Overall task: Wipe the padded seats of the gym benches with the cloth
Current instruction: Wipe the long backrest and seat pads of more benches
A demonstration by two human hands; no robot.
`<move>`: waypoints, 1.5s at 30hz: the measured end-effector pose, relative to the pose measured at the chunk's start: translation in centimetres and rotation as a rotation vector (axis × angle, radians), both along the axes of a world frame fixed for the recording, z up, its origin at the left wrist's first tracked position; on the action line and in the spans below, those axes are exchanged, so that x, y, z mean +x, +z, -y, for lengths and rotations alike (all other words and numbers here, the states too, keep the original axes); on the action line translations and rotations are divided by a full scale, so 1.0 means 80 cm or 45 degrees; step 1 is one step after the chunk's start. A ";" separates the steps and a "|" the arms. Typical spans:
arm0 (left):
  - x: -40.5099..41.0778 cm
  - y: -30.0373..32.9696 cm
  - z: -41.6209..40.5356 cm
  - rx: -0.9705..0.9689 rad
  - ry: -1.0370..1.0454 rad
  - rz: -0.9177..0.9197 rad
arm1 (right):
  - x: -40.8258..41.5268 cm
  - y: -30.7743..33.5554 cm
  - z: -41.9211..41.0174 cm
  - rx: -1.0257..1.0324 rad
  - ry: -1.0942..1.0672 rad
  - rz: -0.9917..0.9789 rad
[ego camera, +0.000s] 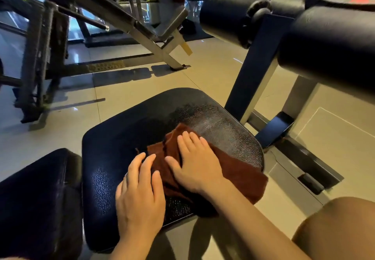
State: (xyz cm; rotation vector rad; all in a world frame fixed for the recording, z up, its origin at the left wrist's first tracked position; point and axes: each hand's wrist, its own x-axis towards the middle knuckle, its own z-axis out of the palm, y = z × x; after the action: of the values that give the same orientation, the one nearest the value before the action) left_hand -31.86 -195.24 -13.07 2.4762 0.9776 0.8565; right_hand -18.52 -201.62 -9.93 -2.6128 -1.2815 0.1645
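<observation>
The brown cloth (229, 170) lies spread on the black padded seat (121, 144), its long axis running from the seat's middle toward the near right edge, where one end overhangs. The right hand (194, 164) presses flat on the cloth's middle, fingers (186, 140) straight and pointing far. The left hand (140, 190) rests just left of it, fingers straight, tips on the cloth's left edge. Judging by the sheen, the far right of the seat looks wiped; the left part probably remains. A second pad (36, 194) sits left. No writing is legible.
</observation>
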 end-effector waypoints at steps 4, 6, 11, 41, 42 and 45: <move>-0.004 -0.001 0.004 0.031 -0.028 0.009 | -0.019 0.004 0.018 0.015 -0.018 -0.092; -0.003 0.000 0.004 -0.020 -0.010 0.054 | 0.009 0.004 0.023 -0.053 -0.161 -0.063; -0.001 -0.001 0.005 -0.027 -0.032 0.032 | 0.099 0.005 0.019 -0.130 -0.355 -0.009; -0.002 -0.016 0.007 0.452 -0.006 0.162 | 0.152 0.014 -0.013 -0.283 0.103 0.062; -0.003 -0.015 0.005 0.420 -0.016 0.150 | 0.140 0.011 -0.018 -0.269 0.149 0.073; -0.006 -0.009 0.004 0.367 -0.024 0.079 | 0.073 0.006 -0.022 -0.239 0.328 0.059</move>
State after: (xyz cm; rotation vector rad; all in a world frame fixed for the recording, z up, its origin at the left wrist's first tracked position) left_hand -32.36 -195.54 -13.82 2.6709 0.8605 1.1309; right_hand -12.66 -199.87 -9.42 -2.6048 -1.6932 0.2814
